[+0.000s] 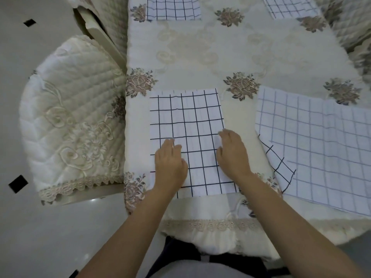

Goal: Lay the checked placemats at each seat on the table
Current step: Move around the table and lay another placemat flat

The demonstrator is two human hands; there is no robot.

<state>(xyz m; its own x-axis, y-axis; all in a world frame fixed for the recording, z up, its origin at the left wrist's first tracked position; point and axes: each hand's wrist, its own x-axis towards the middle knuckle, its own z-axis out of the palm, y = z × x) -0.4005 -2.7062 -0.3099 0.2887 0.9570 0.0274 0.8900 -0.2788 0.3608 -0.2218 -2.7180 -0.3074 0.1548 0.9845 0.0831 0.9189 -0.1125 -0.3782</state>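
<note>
A white placemat with dark checks (186, 117) lies flat near the table's front edge. My left hand (170, 163) rests palm down on its lower left part, fingers spread. My right hand (232, 153) lies flat on its right edge. To the right lies a larger placemat with pale blue checks (317, 145), overlapping another dark-checked mat (279, 165) underneath. Two more checked mats sit at the far side, one at the far left (172, 8) and one at the far right (289, 7).
The table carries a cream tablecloth with embroidered flowers (220, 57) and a lace hem at the front. A chair with a quilted cream cushion (74, 117) stands at the table's left end. Another quilted chair cover (353, 27) shows at the far right. Pale floor tiles lie on the left.
</note>
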